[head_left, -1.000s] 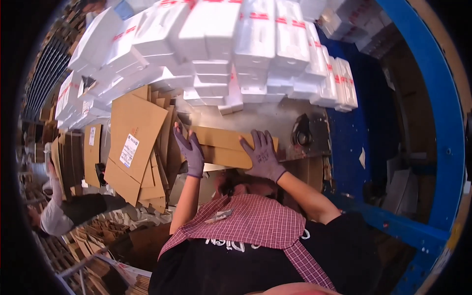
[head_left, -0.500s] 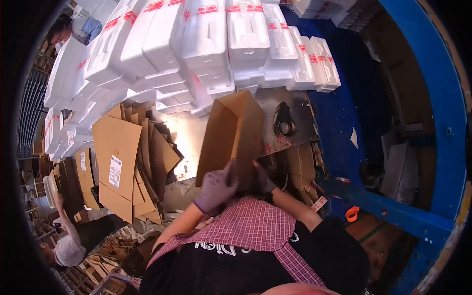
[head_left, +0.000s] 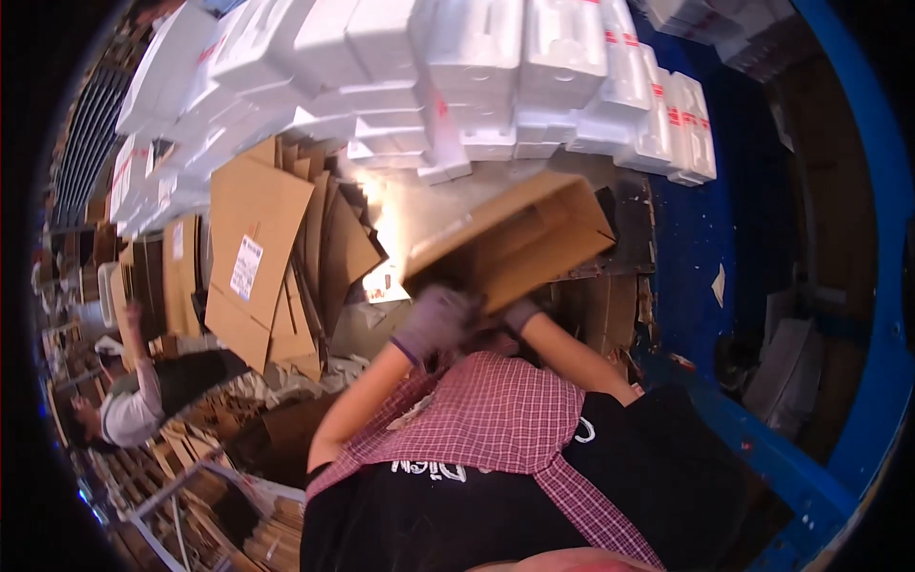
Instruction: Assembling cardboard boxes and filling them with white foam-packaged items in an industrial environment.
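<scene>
A brown cardboard box (head_left: 548, 253) is tilted over the metal worktop (head_left: 457, 198), its long open side facing up and its far end pointing right. My left hand (head_left: 438, 322), in a grey-purple glove, grips the box's near left end; motion smears its fingers. At the near lower side, my right hand (head_left: 520, 313), gloved too, holds the box, with its fingers mostly hidden behind the cardboard. Part of a black tool (head_left: 607, 212) shows past the far end of the box.
White foam boxes (head_left: 472, 57) with red tape are stacked along the back. Flattened cardboard sheets (head_left: 255, 224) lean at the left. Blue metal framing (head_left: 762, 443) runs along the right. A person (head_left: 133, 405) is at the far left, with one arm raised by some cardboard.
The box has swung clockwise from nearly upright to lying toward the right, both hands moving with it. It now covers most of the black tool. The whole view has shifted.
</scene>
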`<action>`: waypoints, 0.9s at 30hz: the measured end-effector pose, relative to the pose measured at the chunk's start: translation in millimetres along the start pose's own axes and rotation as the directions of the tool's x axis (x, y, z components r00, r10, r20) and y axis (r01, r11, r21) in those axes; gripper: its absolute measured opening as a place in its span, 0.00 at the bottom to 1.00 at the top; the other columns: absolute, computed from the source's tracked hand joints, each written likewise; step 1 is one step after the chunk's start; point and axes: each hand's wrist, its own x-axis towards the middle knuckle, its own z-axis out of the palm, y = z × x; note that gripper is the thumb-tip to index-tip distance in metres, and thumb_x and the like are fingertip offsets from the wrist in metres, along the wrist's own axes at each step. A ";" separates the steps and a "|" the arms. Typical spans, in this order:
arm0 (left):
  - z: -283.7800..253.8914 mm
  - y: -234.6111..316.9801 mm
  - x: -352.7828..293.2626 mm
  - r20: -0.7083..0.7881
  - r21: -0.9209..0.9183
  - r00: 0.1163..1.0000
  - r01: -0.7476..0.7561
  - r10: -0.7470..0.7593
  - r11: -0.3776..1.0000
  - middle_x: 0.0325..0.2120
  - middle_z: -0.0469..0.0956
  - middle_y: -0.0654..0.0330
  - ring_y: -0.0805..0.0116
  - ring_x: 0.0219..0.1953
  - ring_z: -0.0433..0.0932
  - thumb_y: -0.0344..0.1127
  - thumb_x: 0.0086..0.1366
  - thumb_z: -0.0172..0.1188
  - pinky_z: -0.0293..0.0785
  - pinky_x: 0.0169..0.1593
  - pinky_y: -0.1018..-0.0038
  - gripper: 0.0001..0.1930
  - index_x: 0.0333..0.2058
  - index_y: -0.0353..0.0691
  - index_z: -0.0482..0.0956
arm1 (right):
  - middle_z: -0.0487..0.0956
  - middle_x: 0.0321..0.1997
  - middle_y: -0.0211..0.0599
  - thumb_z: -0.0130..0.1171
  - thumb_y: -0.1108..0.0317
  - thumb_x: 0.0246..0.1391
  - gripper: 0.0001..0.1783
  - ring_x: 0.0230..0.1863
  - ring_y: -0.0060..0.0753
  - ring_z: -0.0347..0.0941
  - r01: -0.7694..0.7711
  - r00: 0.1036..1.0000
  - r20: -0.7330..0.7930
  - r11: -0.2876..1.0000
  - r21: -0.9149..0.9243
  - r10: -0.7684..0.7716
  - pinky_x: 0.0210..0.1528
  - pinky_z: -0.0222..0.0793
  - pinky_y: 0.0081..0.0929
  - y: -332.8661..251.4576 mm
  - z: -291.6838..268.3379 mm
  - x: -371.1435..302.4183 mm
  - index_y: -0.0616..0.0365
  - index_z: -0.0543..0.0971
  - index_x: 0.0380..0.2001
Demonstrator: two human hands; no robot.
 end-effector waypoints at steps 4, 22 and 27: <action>-3.6 -86.7 -23.7 0.025 -0.048 0.999 0.037 -0.036 0.998 0.34 0.82 0.54 0.53 0.37 0.81 0.60 0.58 0.58 0.75 0.42 0.62 0.29 0.47 0.42 0.81 | 0.82 0.45 0.40 0.56 0.51 0.58 0.16 0.52 0.49 0.75 0.496 0.439 0.199 0.421 0.759 -0.876 0.57 0.69 0.48 11.1 15.5 -1.1 0.50 0.84 0.36; 2.6 -172.2 4.6 -0.309 -0.418 0.564 0.643 -0.766 0.642 0.40 0.79 0.38 0.38 0.43 0.78 0.42 0.64 0.54 0.75 0.47 0.50 0.25 0.59 0.41 0.68 | 0.36 0.73 0.78 0.73 0.36 0.39 0.64 0.74 0.77 0.38 -0.594 0.799 0.443 0.422 0.685 0.406 0.72 0.47 0.59 234.5 140.2 184.6 0.49 0.52 0.73; -7.0 -169.1 -11.2 -0.274 -0.368 0.638 0.621 -0.719 0.692 0.42 0.80 0.40 0.43 0.43 0.80 0.46 0.68 0.48 0.74 0.49 0.52 0.23 0.57 0.42 0.67 | 0.52 0.68 0.65 0.76 0.45 0.41 0.47 0.68 0.70 0.53 -0.572 0.761 0.364 0.293 0.766 0.536 0.65 0.61 0.53 221.0 165.6 186.7 0.49 0.70 0.63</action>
